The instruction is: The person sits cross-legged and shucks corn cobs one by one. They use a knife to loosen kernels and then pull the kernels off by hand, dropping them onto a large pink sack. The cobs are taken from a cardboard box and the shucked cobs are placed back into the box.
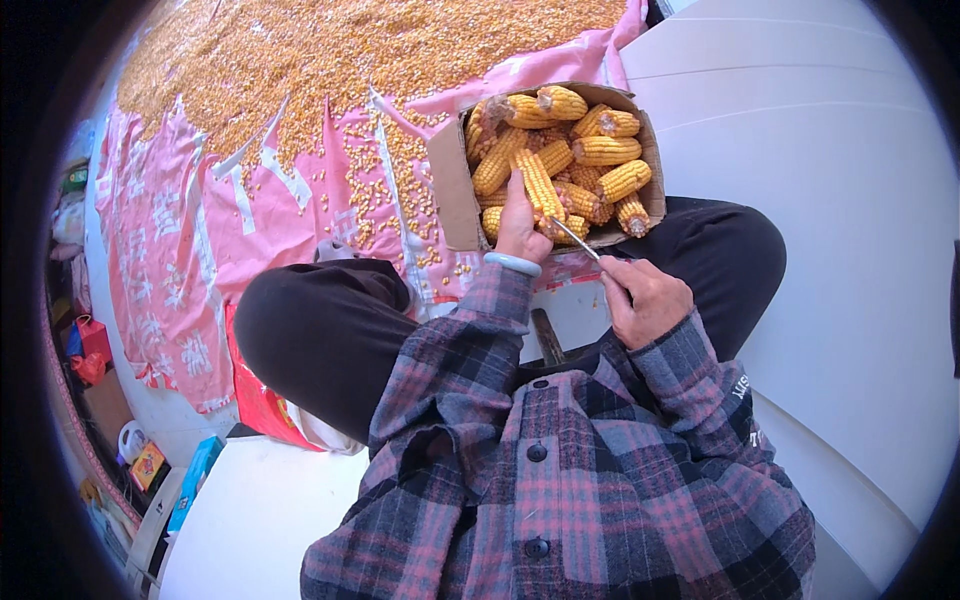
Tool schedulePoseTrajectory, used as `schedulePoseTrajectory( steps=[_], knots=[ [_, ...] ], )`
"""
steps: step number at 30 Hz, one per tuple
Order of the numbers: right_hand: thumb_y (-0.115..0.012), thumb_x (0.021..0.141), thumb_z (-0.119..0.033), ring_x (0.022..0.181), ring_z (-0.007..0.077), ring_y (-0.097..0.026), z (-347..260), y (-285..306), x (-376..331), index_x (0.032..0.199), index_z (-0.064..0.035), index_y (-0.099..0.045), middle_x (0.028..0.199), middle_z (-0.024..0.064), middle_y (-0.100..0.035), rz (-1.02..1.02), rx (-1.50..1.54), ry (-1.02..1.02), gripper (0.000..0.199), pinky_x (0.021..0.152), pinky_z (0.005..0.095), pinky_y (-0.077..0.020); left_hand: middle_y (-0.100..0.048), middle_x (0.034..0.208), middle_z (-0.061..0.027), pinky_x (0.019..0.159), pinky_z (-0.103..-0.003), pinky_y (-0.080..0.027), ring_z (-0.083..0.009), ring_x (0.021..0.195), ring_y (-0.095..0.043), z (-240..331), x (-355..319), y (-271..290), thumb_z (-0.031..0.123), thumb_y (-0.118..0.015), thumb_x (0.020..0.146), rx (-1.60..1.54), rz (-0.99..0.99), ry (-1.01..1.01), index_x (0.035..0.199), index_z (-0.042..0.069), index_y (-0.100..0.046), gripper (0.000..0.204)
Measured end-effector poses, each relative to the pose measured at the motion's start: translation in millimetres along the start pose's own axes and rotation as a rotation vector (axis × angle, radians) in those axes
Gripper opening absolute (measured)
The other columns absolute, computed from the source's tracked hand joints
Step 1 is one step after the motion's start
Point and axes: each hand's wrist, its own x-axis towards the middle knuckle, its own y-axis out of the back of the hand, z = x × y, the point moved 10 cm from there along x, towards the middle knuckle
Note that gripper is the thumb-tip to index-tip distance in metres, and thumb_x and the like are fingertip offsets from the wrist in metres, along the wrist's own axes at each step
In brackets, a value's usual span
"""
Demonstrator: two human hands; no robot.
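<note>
My left hand (pixel 520 228) is closed around the lower part of an ear of dried yellow corn (pixel 538 182), held slanting over the box. A thin metal tool, like a screwdriver or awl (pixel 577 240), is gripped in my right hand (pixel 648 303). Its tip touches or nearly touches the ear's near end; its handle is hidden in my fingers. Under and around the held ear, several more corn ears (pixel 606 151) fill an open cardboard box (pixel 455 198) between my knees.
Beyond the box, a pink printed sheet (pixel 150 250) carries a wide spread of loose corn kernels (pixel 350 50). My bent legs flank the box. A pale smooth floor (pixel 800 170) lies at the right. A white surface (pixel 265 515) and a blue box (pixel 196 482) are at the lower left.
</note>
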Motion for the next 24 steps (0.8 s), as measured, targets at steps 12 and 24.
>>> schedulePoseTrajectory(
  steps=[12,24],
  knots=[
    [-0.060,0.079,-0.017,0.072,0.0305,-0.063,-4.4,4.4,33.1,0.090,-0.0077,-0.067,0.077,0.0151,-0.064,-0.195,-0.031,0.019,0.016,0.066,0.0389,-0.0507,-0.057,0.077,-0.0089,0.054,-0.032,-0.051,-0.0212,0.063,-0.059,5.6,-1.4,4.8,0.049,-0.040,0.092,0.037,0.053,-0.043,0.105,0.010,-0.050,0.043],
    [-0.057,0.078,-0.018,0.074,0.0299,-0.065,-18.9,-16.4,53.9,0.081,-0.0078,-0.066,0.075,0.0145,-0.065,-0.492,-0.326,0.100,0.014,0.068,0.0408,-0.0524,-0.060,0.080,-0.0093,0.059,-0.033,-0.052,-0.0206,0.068,-0.060,10.7,-1.1,0.0,0.046,-0.039,0.094,0.067,0.046,-0.104,0.108,0.009,-0.051,0.041]
  ],
)
